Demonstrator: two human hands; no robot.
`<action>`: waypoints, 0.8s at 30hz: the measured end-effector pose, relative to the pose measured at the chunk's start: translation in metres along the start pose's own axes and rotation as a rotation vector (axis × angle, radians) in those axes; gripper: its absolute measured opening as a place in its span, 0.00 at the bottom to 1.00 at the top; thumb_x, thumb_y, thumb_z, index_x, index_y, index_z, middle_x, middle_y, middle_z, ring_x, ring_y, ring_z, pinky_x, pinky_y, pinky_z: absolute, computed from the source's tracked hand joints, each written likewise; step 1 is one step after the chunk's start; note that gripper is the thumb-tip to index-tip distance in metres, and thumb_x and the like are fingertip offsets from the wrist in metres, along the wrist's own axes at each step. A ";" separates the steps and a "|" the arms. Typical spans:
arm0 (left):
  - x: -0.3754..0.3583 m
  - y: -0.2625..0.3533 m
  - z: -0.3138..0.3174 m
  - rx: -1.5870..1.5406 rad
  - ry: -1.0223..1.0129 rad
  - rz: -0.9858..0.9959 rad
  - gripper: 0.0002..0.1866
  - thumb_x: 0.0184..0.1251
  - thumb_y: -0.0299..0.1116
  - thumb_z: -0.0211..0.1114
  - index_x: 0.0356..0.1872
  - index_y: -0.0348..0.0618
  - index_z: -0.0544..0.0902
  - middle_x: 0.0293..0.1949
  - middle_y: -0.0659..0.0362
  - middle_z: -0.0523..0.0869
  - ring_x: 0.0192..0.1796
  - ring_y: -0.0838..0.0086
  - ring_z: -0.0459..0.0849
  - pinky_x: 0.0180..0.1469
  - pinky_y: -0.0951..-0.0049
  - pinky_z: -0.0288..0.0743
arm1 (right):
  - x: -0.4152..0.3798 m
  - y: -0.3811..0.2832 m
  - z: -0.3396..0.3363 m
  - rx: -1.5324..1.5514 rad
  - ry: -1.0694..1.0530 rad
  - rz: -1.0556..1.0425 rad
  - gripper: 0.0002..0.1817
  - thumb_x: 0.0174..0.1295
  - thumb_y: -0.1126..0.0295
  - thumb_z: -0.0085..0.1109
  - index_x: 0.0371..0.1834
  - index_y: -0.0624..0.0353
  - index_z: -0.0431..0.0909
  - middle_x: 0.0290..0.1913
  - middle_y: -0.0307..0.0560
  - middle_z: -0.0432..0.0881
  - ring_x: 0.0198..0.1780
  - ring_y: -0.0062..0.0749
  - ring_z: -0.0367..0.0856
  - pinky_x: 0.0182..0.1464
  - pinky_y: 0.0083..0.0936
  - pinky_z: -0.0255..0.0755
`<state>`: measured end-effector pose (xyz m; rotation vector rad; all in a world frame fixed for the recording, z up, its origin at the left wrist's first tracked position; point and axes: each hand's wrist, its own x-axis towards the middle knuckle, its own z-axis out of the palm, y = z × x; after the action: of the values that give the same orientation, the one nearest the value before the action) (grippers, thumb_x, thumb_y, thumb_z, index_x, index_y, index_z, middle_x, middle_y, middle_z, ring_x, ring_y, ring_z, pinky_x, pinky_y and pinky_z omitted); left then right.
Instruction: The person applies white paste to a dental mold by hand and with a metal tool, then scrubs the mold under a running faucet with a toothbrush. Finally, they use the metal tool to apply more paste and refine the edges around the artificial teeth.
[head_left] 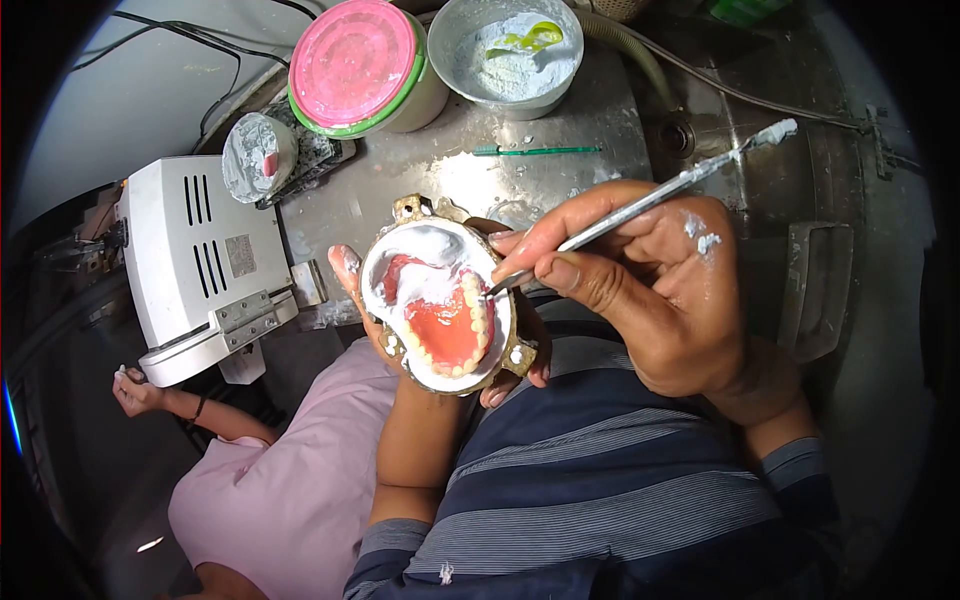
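Observation:
My left hand [357, 292] cradles a metal denture flask [411, 207] from below, its fingers curled round both sides. White plaster [425, 243] fills the flask. Set in it is a wax denture [445, 335] with a pink-red base and a curved row of cream teeth [473, 310]. Between thumb and fingers, my right hand [655, 300] pinches a slim metal spatula [645, 205]. Its lower tip touches or nearly touches the teeth on the right side; the upper end is caked with plaster. White smears lie on my right hand.
Beyond the flask, a metal worktop [370, 180] carries a green toothbrush [540, 151], a pink-lidded tub [355, 65], a bowl of white powder [505, 80] and a small plaster-coated bowl [258, 158]. A white machine [205, 260] stands left. Another person in pink [290, 480] is close on my left.

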<state>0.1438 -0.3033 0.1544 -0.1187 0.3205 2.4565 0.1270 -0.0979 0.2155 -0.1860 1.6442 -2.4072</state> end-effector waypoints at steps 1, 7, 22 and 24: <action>0.001 0.000 0.000 -0.003 0.000 -0.002 0.74 0.51 0.94 0.33 0.68 0.20 0.67 0.34 0.26 0.78 0.17 0.45 0.80 0.10 0.59 0.75 | 0.000 0.001 -0.001 -0.001 0.000 0.000 0.05 0.74 0.82 0.59 0.48 0.73 0.81 0.45 0.60 0.89 0.58 0.44 0.89 0.64 0.35 0.82; 0.001 0.000 0.000 -0.018 -0.008 -0.009 0.73 0.52 0.94 0.32 0.69 0.22 0.67 0.37 0.24 0.78 0.19 0.42 0.81 0.10 0.58 0.76 | -0.003 -0.002 -0.003 -0.206 -0.053 -0.067 0.05 0.74 0.81 0.58 0.49 0.72 0.81 0.46 0.61 0.89 0.58 0.44 0.89 0.67 0.38 0.80; -0.001 0.001 -0.001 -0.056 -0.032 -0.017 0.72 0.53 0.94 0.31 0.72 0.25 0.65 0.46 0.19 0.77 0.23 0.37 0.83 0.11 0.56 0.77 | -0.003 0.009 -0.005 -0.027 -0.012 -0.085 0.05 0.73 0.83 0.58 0.47 0.74 0.81 0.46 0.58 0.87 0.55 0.45 0.90 0.64 0.39 0.83; -0.001 0.001 -0.002 -0.063 -0.041 -0.019 0.72 0.53 0.94 0.31 0.72 0.25 0.65 0.47 0.18 0.77 0.24 0.36 0.84 0.11 0.56 0.77 | -0.003 0.008 -0.006 -0.153 -0.041 -0.123 0.04 0.74 0.83 0.58 0.47 0.73 0.81 0.45 0.58 0.88 0.55 0.44 0.90 0.63 0.37 0.83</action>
<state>0.1440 -0.3046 0.1525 -0.0975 0.2234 2.4479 0.1293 -0.0942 0.2063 -0.3695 1.8500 -2.3459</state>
